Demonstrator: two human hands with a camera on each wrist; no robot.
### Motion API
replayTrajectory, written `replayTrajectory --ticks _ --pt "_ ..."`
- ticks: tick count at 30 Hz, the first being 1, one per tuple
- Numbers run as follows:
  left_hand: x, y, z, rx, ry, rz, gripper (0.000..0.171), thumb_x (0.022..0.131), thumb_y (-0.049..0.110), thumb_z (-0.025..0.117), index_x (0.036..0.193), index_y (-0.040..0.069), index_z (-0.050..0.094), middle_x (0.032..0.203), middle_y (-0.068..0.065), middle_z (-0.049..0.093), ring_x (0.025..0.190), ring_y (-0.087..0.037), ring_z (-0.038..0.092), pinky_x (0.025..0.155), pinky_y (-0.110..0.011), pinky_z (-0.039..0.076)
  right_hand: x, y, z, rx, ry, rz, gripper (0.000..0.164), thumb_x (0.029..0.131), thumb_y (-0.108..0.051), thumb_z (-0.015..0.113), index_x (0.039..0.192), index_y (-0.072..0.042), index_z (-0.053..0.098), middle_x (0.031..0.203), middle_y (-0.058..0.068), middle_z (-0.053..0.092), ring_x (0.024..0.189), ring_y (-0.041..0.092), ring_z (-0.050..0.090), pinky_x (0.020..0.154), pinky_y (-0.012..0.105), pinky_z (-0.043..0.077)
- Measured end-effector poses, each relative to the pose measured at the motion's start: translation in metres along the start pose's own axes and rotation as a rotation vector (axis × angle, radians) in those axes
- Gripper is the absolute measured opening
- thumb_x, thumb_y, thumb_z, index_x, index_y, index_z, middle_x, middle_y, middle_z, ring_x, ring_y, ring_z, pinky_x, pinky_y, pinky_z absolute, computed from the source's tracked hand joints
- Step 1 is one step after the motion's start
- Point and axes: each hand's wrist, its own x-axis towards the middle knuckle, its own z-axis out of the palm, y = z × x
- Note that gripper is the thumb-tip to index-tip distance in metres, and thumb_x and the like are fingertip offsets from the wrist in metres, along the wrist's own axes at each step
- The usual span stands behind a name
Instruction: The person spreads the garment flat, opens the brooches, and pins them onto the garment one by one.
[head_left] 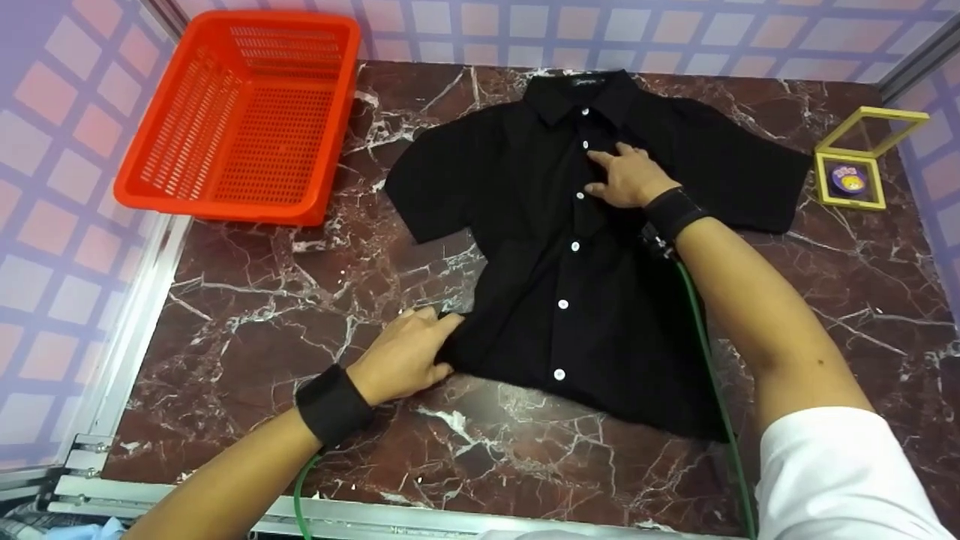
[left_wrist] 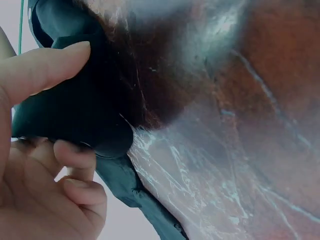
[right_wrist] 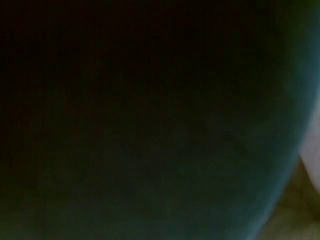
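A black short-sleeved button shirt (head_left: 525,225) lies front up, its collar at the far side and white buttons down the middle. At its lower left hem corner, my left hand (head_left: 409,352) pinches the cloth; the left wrist view shows the black fabric (left_wrist: 75,105) between the thumb and the curled fingers. Over on the chest, beside the upper buttons, my right hand (head_left: 630,174) rests on the shirt with fingers spread. Dark, blurred cloth (right_wrist: 150,125) fills most of the right wrist view and hides the right fingers there.
A red plastic basket (head_left: 337,150) stands at the back left. On the right, near the shirt's sleeve, is a small yellow frame box (head_left: 851,201) with its lid raised. The marbled table (head_left: 247,337) has patterned walls behind and at the sides. A green cable (head_left: 709,352) crosses the shirt's right side.
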Motion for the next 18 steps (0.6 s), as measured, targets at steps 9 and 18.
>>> replayTrajectory --ticks 9,18 --pt "-0.007 -0.005 -0.001 0.067 -0.025 0.040 0.019 0.066 0.026 0.079 0.073 0.010 0.072 0.091 -0.001 0.064 0.084 -0.019 0.050 0.079 -0.037 0.043 0.000 -0.001 -0.001 0.011 -0.008 -0.001 0.067 0.092 -0.041 0.050 0.148 -0.015 0.024 0.145 0.035 0.013 0.128 0.056 0.018 0.103 0.060 0.021" --pt "-0.011 -0.008 0.000 0.057 -0.005 0.108 0.018 0.069 0.028 0.078 0.074 0.012 0.072 0.092 0.000 0.069 0.099 -0.019 0.052 0.088 -0.036 0.037 0.002 -0.001 -0.002 0.004 -0.027 -0.003 0.067 0.093 -0.041 0.048 0.148 -0.015 0.022 0.145 0.035 0.012 0.128 0.056 0.016 0.104 0.059 0.019"
